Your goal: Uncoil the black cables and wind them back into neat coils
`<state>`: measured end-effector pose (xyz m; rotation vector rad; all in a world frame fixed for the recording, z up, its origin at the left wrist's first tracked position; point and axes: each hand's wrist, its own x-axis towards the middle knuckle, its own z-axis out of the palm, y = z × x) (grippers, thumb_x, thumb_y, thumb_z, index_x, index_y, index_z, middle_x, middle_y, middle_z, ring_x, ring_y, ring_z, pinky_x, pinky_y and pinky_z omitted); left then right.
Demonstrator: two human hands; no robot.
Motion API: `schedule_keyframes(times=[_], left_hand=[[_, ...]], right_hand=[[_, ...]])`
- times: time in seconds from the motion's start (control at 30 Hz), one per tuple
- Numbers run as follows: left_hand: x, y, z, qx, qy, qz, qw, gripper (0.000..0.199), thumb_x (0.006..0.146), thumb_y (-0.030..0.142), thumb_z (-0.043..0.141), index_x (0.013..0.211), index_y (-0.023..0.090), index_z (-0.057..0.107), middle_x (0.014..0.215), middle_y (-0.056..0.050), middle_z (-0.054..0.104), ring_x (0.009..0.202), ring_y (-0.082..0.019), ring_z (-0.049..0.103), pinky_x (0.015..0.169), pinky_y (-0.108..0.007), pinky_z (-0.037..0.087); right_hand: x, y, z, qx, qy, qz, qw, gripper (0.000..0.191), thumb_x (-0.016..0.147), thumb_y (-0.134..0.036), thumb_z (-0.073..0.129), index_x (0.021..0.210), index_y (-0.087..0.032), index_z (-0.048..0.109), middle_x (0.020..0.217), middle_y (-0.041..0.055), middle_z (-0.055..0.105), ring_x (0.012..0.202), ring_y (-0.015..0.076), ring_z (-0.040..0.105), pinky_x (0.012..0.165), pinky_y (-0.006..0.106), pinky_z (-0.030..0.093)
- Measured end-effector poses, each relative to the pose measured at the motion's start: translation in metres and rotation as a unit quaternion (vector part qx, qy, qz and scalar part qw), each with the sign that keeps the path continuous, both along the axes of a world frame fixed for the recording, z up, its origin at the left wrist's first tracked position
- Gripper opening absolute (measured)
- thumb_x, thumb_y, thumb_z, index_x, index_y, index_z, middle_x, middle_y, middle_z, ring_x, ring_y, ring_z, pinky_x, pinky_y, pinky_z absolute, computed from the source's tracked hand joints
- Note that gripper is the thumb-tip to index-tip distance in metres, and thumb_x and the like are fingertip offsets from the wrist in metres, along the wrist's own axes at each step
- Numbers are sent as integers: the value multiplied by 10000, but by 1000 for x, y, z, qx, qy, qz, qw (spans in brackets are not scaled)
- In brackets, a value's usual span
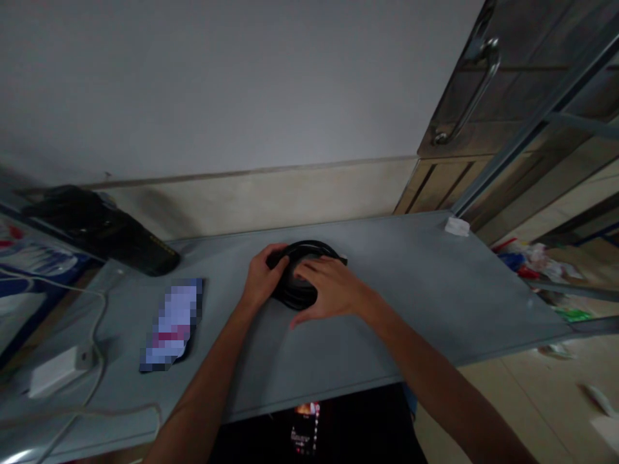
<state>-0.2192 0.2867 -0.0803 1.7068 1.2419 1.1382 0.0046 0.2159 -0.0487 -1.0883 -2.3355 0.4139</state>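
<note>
A coil of black cable (313,247) lies on the grey tabletop (416,283), looped into a ring. Its left side is in my left hand (265,274), with the thumb on top and the fingers around the outer edge. Over the right part of the ring is my right hand (333,287), fingers bent across the loops and thumb spread apart toward the front. That hand hides part of the coil, and whether its fingertips press on the cable cannot be seen.
A blurred phone (171,325) lies left of the coil, near a white power adapter (60,372) and its pale cord (99,322). A black object (106,229) stands at the back left. A small white item (457,225) sits by the metal frame (512,151). Another lit phone (304,428) is on my lap.
</note>
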Motion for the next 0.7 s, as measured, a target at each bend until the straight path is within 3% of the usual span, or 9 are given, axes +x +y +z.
schedule_keyframes(times=[0.07,0.2,0.3,0.47,0.7], left_hand=[[0,0,0,1,-1,8,1000,350,879,421,781,1170,230,820,1193,-93,853,1139,-328,786,1139,-517,586],[2,-2,2,7,4,19,1000,344,925,465,769,1165,225,823,1179,-96,852,1117,-317,787,1101,-487,602],[2,-2,3,22,1,45,999,386,988,553,728,1157,219,825,1182,-107,850,1127,-310,782,1086,-458,601],[-4,3,1,37,-32,92,994,450,1030,616,685,1167,204,805,1207,-119,841,1167,-304,779,1113,-442,582],[-9,8,-4,40,-54,107,992,497,1017,677,687,1146,210,797,1151,-118,838,1121,-307,786,1077,-435,583]], right_hand=[[-9,-5,-6,-8,-60,7,998,883,666,-879,958,1258,-254,759,1199,142,804,1101,380,759,1037,490,574],[-14,-2,-15,-17,-116,-5,993,523,935,-699,864,1164,-232,814,1037,119,839,936,329,791,870,422,576],[-7,5,-16,-27,-110,-14,993,370,950,-601,877,1104,-266,843,985,74,847,914,290,794,848,378,563],[27,25,-19,-32,-96,-94,990,337,910,-590,907,1024,-275,874,929,78,833,920,300,790,872,380,576],[82,50,-21,-21,-127,-247,960,375,965,-600,855,1060,-238,880,974,137,831,973,356,784,935,446,605]])
